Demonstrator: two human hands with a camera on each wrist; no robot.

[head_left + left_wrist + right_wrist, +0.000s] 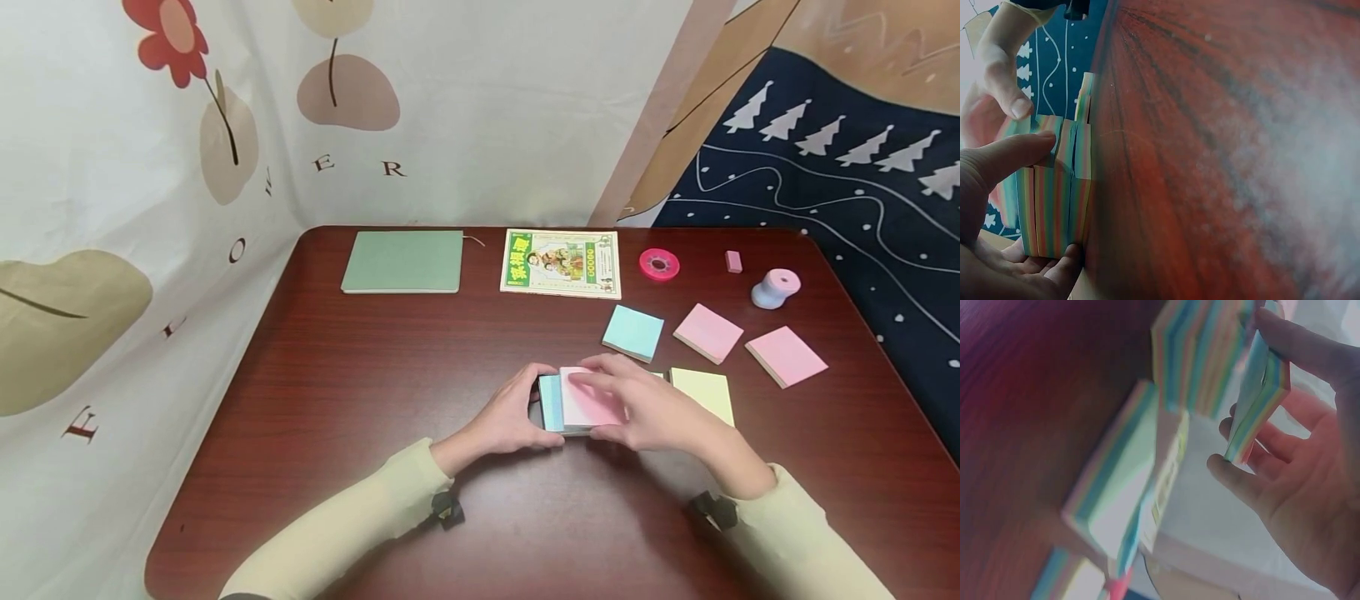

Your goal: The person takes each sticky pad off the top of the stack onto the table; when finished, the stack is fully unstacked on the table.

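My left hand point(517, 417) grips a stack of sticky note pads from its left side, thumb at the near edge and fingers at the far edge. Its striped layers point(1054, 206) show in the left wrist view, and a blue top sheet point(551, 404) shows in the head view. A pink-topped sticky note pad point(585, 404) is held by my right hand point(648, 408) between thumb and fingers, overlapping the stack's right part. In the right wrist view this pad point(1259, 403) is tilted beside the stack point(1191, 356).
Right of the hands lie a yellow pad point(701, 392), a light blue pad point(633, 332) and two pink pads point(708, 333). Behind are a green notebook point(403, 262), an illustrated booklet point(561, 263), a pink tape roll point(659, 264), a small pink block point(733, 262) and a pink-blue spool-shaped object point(776, 289).
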